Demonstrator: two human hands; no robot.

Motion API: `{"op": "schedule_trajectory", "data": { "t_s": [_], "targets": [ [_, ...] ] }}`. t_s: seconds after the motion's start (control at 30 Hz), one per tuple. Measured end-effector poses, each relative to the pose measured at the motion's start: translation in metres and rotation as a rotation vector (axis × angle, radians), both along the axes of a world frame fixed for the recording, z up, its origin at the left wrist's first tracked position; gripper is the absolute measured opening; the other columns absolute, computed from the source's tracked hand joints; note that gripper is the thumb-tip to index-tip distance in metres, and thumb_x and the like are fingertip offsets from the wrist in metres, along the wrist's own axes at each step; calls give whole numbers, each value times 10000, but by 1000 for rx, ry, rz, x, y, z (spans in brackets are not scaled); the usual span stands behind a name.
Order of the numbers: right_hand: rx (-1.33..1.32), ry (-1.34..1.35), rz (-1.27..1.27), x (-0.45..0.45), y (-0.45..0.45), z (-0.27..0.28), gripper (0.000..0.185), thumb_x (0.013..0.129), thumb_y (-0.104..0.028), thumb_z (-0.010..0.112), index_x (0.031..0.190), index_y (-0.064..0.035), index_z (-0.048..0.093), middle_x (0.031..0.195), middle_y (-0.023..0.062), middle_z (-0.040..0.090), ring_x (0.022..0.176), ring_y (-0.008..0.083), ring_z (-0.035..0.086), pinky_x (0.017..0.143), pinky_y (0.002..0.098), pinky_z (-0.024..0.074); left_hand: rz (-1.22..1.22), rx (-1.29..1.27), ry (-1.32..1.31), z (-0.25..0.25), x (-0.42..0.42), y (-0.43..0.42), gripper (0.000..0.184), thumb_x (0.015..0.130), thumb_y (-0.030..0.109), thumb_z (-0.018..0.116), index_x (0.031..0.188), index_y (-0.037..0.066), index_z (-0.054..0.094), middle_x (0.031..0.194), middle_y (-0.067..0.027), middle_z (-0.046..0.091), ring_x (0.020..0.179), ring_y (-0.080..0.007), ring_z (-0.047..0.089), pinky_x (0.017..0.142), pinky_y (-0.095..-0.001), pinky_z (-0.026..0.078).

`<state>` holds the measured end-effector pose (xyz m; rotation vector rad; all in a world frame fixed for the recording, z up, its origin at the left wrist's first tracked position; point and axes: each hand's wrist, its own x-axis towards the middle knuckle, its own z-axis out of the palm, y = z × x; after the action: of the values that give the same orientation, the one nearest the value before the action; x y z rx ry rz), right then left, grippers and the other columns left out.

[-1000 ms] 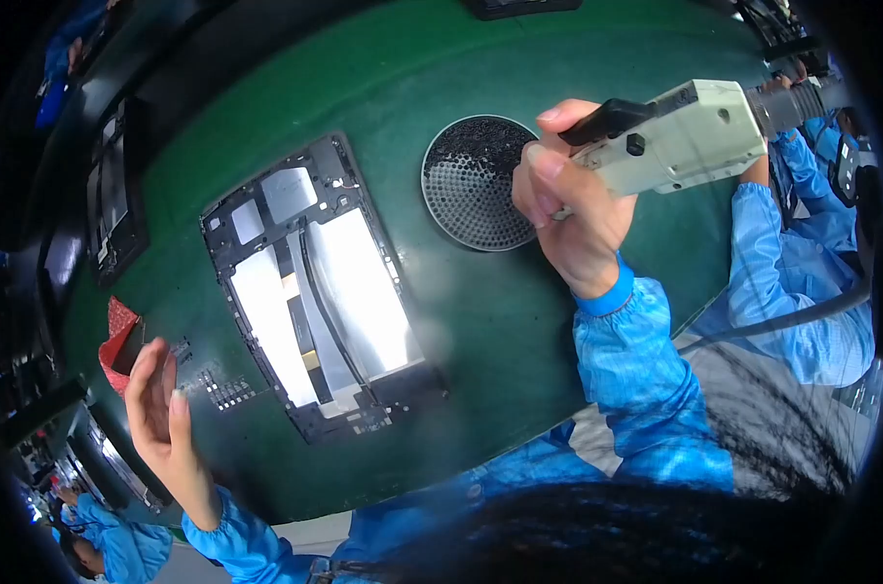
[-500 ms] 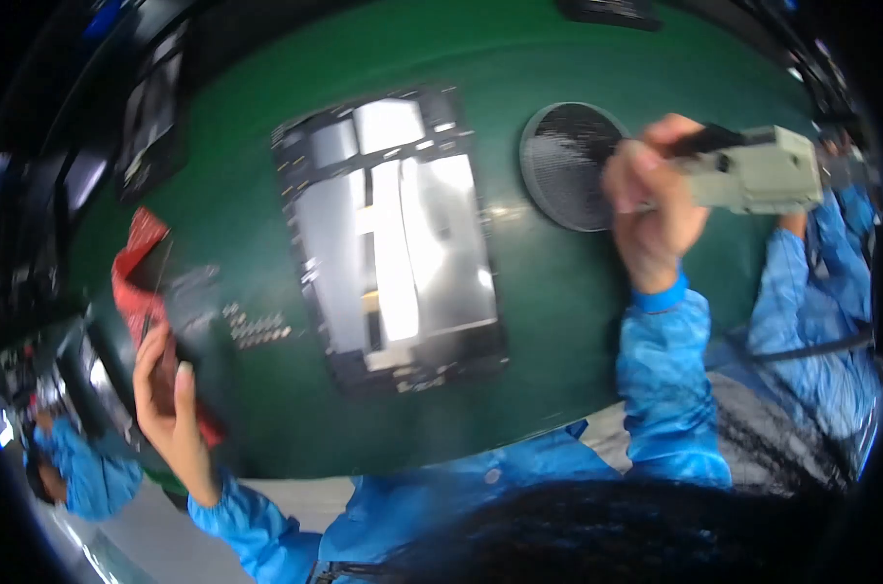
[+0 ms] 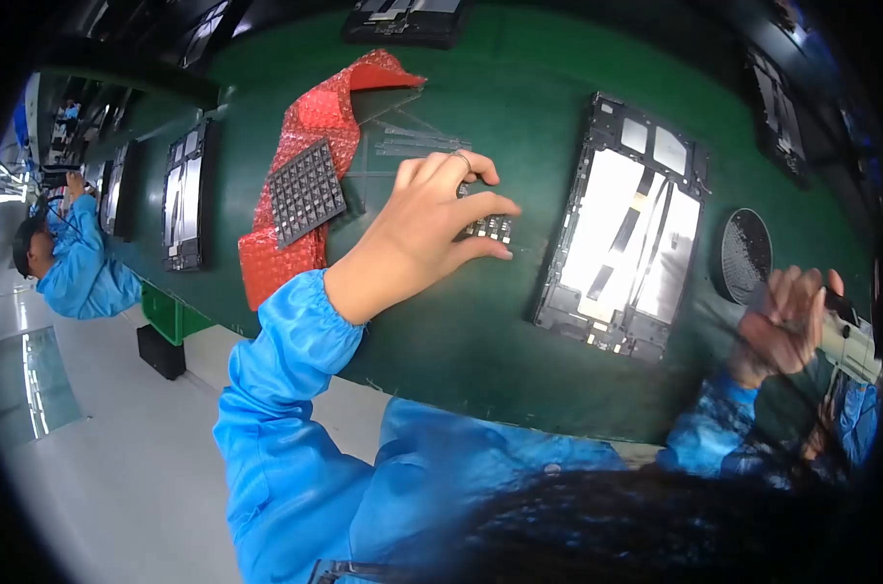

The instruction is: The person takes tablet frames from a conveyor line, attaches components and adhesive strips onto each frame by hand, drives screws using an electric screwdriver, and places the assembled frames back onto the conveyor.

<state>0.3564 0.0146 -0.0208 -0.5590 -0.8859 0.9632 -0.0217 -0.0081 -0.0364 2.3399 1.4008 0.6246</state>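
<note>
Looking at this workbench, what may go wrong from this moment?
The left hand is close over small parts; it might scatter them. The right hand, holding a pale tool near the round dish, might bump it. The gridded tray, partly over the red wrap, might slip.

Obstacle right of left hand (image 3: 410, 229): tablet (image 3: 607, 190)

The left fingers (image 3: 486, 202) curl downward, slightly spread, while the blurred right fingers (image 3: 792, 292) are bent
</note>
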Motion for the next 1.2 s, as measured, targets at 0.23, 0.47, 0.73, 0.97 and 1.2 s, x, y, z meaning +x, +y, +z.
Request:
{"op": "schedule_trajectory", "data": {
  "t_s": [0.23, 0.47, 0.73, 0.97, 1.2],
  "targets": [
    [125, -63, 108, -60, -9, 8, 329, 944, -157, 493, 1249, -33, 491, 639, 12, 373, 485, 106, 367, 432, 268, 305, -39, -214, -75, 3, 2, 5, 189, 763, 165, 782, 889, 105, 655, 968, -4, 603, 1047, -207, 553, 911, -362, 337],
    [116, -35, 180, -85, -7, 9, 325, 920, -120, 514, 1231, -25, 516, 613, 24, 392, 468, 115, 380, 417, 261, 303, 80, 6, -18, 0, 11, 11, 102, 753, 137, 783, 786, 120, 689, 897, 22, 634, 961, -179, 558, 855, -406, 290],
    [115, -127, 252, -100, -1, 8, 276, 959, -148, 475, 1210, -43, 522, 636, 26, 390, 501, 124, 395, 461, 277, 318, -14, -239, -423, 17, 28, 12, 170, 776, 63, 766, 943, 33, 757, 864, -105, 721, 771, -215, 683, 734, -300, 507],
    [86, -167, 293, -104, -3, 3, 306, 948, -164, 494, 1231, -47, 505, 645, 24, 398, 512, 124, 403, 452, 272, 311, -17, -391, -391, 12, 54, 2, 205, 810, 51, 733, 1013, 26, 740, 919, -105, 688, 818, -221, 662, 781, -286, 501],
    [72, -174, 283, -111, -4, 5, 321, 947, -160, 494, 1249, -51, 483, 650, 26, 396, 517, 123, 388, 454, 261, 313, -39, -519, -468, 4, 49, 7, 216, 827, 23, 721, 1043, 12, 707, 907, -78, 646, 806, -164, 654, 732, -279, 531]
  ]
}}
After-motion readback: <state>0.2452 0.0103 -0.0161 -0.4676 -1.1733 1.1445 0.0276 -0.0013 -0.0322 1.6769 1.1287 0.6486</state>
